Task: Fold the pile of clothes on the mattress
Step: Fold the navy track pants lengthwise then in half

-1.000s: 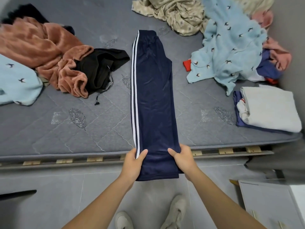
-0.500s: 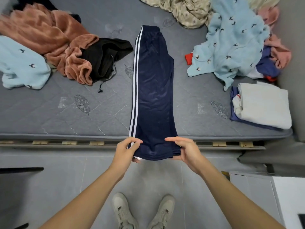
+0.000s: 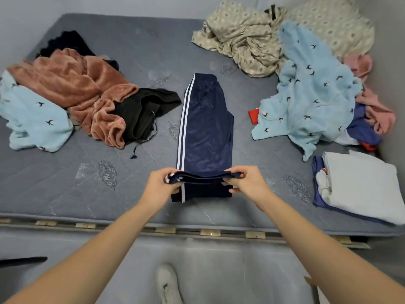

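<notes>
Grey quilted mattress (image 3: 65, 194) against grey walls, loose clothes (image 3: 311, 93) heaped either side; left hand (image 3: 161, 186) and right hand (image 3: 246, 183) grip navy striped trousers (image 3: 206, 128)

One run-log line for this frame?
step: folding navy track pants | left hand: grips hem | right hand: grips hem | surface: mattress

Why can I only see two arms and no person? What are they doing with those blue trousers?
The camera sits on the person's head and looks down, so you see only their arms and a shoe. The left hand and right hand each pinch the leg end of the navy trousers and lift it above the grey mattress to fold them. Unfolded clothes lie around: a brown fleece and a light blue top. Folded clothes sit at the right.
</notes>
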`<state>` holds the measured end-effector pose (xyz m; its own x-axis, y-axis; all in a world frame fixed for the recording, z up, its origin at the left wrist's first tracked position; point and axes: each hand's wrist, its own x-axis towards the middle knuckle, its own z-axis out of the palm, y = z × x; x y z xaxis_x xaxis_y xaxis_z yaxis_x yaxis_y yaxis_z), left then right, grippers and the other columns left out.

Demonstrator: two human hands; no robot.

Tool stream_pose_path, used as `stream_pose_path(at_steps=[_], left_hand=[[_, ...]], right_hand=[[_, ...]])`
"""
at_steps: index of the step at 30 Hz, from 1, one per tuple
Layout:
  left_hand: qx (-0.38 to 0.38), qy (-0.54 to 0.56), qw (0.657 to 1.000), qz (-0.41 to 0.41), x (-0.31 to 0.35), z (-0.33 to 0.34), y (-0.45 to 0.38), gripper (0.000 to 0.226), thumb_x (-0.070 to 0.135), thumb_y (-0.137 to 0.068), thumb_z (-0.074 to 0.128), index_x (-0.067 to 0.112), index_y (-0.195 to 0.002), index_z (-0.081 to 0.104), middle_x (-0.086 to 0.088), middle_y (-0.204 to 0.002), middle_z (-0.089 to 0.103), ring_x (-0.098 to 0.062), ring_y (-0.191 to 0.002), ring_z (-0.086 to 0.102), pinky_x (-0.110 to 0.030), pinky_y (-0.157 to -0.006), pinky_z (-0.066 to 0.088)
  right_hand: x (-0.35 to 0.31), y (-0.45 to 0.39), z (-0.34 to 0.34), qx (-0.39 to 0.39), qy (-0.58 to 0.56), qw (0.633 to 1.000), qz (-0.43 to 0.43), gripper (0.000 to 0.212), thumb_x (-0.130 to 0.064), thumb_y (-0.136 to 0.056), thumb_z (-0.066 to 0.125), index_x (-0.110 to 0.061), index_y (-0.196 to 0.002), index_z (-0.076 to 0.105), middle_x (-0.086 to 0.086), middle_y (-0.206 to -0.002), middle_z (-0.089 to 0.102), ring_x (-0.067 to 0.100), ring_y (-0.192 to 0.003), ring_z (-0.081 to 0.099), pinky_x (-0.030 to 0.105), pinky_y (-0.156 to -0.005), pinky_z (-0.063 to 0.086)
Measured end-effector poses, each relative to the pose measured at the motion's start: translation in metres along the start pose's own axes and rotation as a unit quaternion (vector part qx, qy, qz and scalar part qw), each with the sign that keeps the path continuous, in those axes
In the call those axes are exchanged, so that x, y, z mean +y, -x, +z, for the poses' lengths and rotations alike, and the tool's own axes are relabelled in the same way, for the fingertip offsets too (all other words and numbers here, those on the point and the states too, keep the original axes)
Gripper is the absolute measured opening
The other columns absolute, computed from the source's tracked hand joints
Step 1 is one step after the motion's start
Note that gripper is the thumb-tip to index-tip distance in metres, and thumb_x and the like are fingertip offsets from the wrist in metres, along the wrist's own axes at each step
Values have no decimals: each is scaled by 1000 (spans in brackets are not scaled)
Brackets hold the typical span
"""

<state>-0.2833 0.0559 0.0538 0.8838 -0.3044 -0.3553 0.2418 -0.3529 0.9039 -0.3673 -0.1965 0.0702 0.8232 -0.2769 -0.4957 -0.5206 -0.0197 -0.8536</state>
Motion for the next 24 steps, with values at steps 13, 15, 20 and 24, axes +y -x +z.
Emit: stream_pose_path(at_steps=[13,15,20,24], left_hand=[[5,-8,999,46,50,-1,-251,9,9,-94,73,17,-90,75,-8,-97,74,-15,-91,64,-32,-85,51],[-4,10,999,33,52,1,-289,8,10,-97,71,4,-94,75,-10,-96,75,-15,-87,67,-38,-84,56],[25,22,999,18,42,14,-363,11,10,-96,71,1,-96,76,-6,-90,77,-6,-78,68,-26,-78,57],[28,27,999,-4,27,25,-405,12,11,-96,71,13,-86,76,12,-74,75,3,-69,67,-15,-66,52]], right_hand=[[-65,-237,-6,85,146,982,-88,21,-29,-101,66,-14,-115,72,5,-117,71,23,-111,66,46,-105,51],[-68,-271,-7,79,101,989,-79,18,-30,-100,67,-19,-112,74,-3,-108,77,17,-106,71,47,-102,55],[-61,-335,-11,24,8,1000,-5,37,-8,-81,87,-30,-106,71,-10,-105,77,12,-101,73,30,-89,60],[-48,-389,-17,60,8,998,-28,28,-6,-86,81,-22,-108,77,-6,-105,79,14,-103,73,41,-99,58]])
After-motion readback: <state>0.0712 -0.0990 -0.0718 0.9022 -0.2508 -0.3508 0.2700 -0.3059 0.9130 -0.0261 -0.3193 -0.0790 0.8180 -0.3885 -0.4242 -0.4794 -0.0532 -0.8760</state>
